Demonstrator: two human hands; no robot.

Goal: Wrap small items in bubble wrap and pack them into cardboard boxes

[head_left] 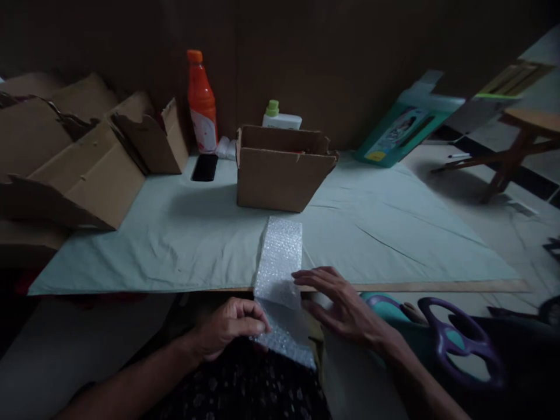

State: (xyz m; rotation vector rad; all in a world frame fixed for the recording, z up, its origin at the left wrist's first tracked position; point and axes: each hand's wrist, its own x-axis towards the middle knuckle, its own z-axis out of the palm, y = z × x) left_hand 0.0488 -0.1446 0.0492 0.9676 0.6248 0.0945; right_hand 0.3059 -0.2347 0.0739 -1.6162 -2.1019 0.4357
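A strip of bubble wrap (280,262) lies over the table's front edge, its near end hanging down above my lap. My left hand (236,326) is closed, thumb and fingers pinching the left edge of the strip near its lower end. At the right edge of the wrap is my right hand (343,303), fingers stretched out and apart. Its fingertips lie at or just over the wrap; whether they touch it I cannot tell. Just beyond the far end of the strip stands an open cardboard box (273,178), its contents mostly hidden.
More cardboard boxes (94,175) crowd the left side. Along the back are an orange bottle (202,105), a dark phone (205,167), a white bottle with a green cap (282,120) and a teal jug (398,128). Purple-handled scissors (466,341) are at lower right, beyond a wooden stool (534,119).
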